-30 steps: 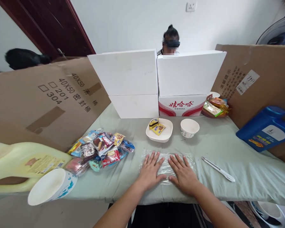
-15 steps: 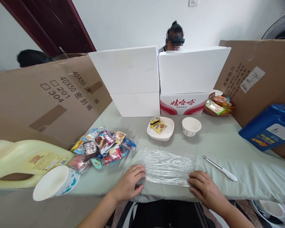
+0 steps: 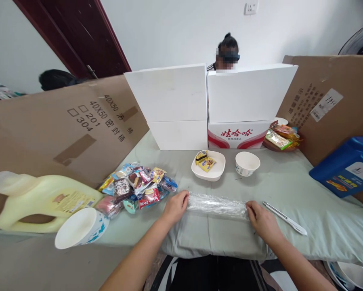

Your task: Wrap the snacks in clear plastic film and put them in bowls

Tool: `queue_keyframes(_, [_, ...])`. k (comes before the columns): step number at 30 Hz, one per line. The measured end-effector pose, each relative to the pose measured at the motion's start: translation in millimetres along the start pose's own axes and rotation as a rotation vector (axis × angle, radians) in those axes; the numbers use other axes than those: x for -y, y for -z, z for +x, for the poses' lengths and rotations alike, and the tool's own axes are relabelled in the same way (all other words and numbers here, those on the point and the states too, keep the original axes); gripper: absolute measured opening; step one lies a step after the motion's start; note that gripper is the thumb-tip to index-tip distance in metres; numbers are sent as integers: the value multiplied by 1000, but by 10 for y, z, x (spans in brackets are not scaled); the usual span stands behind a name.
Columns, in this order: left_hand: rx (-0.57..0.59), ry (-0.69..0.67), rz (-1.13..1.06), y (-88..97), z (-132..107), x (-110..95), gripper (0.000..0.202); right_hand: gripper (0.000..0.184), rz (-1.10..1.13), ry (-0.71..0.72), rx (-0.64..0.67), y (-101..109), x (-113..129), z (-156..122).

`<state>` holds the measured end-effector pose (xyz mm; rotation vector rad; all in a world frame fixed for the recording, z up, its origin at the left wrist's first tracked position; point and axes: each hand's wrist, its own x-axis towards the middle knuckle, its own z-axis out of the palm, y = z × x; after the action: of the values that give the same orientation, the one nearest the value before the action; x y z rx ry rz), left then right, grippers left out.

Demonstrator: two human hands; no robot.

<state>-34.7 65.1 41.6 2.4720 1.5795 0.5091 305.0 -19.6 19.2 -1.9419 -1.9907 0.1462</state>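
Note:
A strip of clear bubble wrap (image 3: 217,205) lies across the table in front of me, folded narrow. My left hand (image 3: 175,207) pinches its left end, fingers closed on it. At the right end my right hand (image 3: 261,220) is likewise closed on the wrap. Just beyond it stand a white dish (image 3: 215,175) with two yellow snack packets (image 3: 206,162) and a small white bowl (image 3: 247,163). A white pen-like cutter (image 3: 284,218) lies right of my right hand. Left of my left hand is a pile of wrapped snacks (image 3: 140,186).
White boxes (image 3: 177,97) stand upright at the back, with a person (image 3: 228,52) behind them. Brown cardboard (image 3: 87,121) borders the left. A yellow jug (image 3: 42,198) and tilted bowl (image 3: 78,228) sit front left. A blue bottle (image 3: 347,167) and snack basket (image 3: 281,137) are at right.
Both hands have moved away from me and closed on the wrap's ends. The near edge of the wrap has been folded away, making the sheet narrower. The view has shifted slightly.

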Motion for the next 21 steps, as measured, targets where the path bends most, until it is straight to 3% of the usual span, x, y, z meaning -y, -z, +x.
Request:
queue_keyframes(4, [-11, 6, 103, -192, 230, -11, 16, 27, -165, -12, -41, -157, 28, 157])
queue_keyframes(8, [-44, 25, 179, -194, 235, -53, 15, 28, -199, 5, -77, -151, 7, 157])
queue_keyframes(11, [-116, 28, 213, -137, 169, -215, 22, 31, -197, 42, -215, -86, 65, 150])
queue_keyframes(14, [-149, -70, 184, -199, 86, -505, 30, 35, -160, 214, -298, -100, 272, 176])
queue_keyframes(18, [15, -98, 138, -450, -24, -790, 49, 61, -112, 506, 16, -271, 525, 214])
queue_keyframes(21, [133, -21, 154, -564, -73, -758, 60, 75, -101, 446, 173, -354, 434, 151])
